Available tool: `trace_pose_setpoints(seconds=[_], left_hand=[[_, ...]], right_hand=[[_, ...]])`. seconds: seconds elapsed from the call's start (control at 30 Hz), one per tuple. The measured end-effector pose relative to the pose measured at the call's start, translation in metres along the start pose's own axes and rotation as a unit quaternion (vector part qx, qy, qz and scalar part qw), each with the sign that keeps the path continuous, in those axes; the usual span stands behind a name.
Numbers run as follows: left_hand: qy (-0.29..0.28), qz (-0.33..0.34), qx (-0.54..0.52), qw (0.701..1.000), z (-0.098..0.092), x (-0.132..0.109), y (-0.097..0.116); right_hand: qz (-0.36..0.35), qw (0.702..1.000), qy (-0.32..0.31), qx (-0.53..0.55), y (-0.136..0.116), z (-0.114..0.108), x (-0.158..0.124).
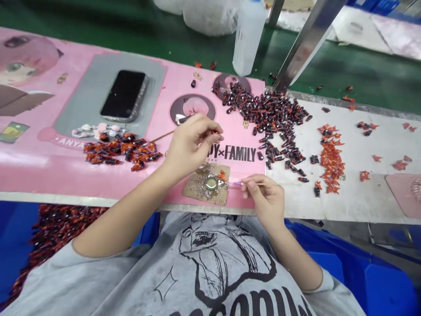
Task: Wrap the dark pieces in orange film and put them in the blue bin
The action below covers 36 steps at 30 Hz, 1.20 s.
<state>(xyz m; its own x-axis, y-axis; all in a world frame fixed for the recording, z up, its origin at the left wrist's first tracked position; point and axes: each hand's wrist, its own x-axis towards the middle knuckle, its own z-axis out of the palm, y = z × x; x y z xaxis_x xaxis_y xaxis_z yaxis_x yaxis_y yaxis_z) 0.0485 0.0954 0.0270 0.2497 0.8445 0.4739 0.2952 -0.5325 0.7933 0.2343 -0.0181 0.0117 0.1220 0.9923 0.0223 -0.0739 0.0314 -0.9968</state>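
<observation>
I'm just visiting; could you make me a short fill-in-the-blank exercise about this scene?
The person's right hand holds a thin stick with a ____ tip.
After the ×, the black lettering on the printed pink mat reads ____.
In the picture, the black-screened rectangular phone lies to the ____ of the translucent white plastic bottle.

Missing words: purple; FAMILY; left.

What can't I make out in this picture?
All in the head view:
- What the left hand pinches, if anything: hidden by its fingers.
- Whether the right hand's thin stick ends in bristles: too small.
- The bottle's top: cut off by the upper edge.
- The lower pile's full extent: partly hidden by the sleeve.
</observation>
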Motion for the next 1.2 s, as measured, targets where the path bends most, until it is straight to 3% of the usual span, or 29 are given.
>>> trace_pose_setpoints(seconds=[0.2,0.4,0.53,0.77,0.97,1.2], left_hand=[[0.096,-0.193,-0.202,0.955,-0.021,-0.056,0.022],[0.148,-0.301,-0.308,0.89,-0.021,-0.093,0.012],[0.155,-0.321,-0.358,0.863,-0.024,-0.103,0.011],[0.143,-0.341,-0.408,0.835,-0.029,-0.102,0.024],[0.141,-0.359,-0.404,0.83,-0.022,-0.102,0.03],[0.157,-0.354,-0.362,0.848,-0.009,-0.106,0.033]], right_hand=[[0.023,0.999,-0.035,-0.034,0.009,0.027,0.006],[-0.017,0.987,-0.061,-0.148,0.016,0.036,0.007],[-0.044,0.976,-0.075,-0.2,0.015,0.038,0.007],[-0.047,0.985,-0.004,-0.167,-0.002,0.04,0.009],[-0.06,0.99,0.037,-0.119,-0.01,0.045,0.013],[-0.098,0.992,0.039,-0.076,-0.016,0.054,0.008]])
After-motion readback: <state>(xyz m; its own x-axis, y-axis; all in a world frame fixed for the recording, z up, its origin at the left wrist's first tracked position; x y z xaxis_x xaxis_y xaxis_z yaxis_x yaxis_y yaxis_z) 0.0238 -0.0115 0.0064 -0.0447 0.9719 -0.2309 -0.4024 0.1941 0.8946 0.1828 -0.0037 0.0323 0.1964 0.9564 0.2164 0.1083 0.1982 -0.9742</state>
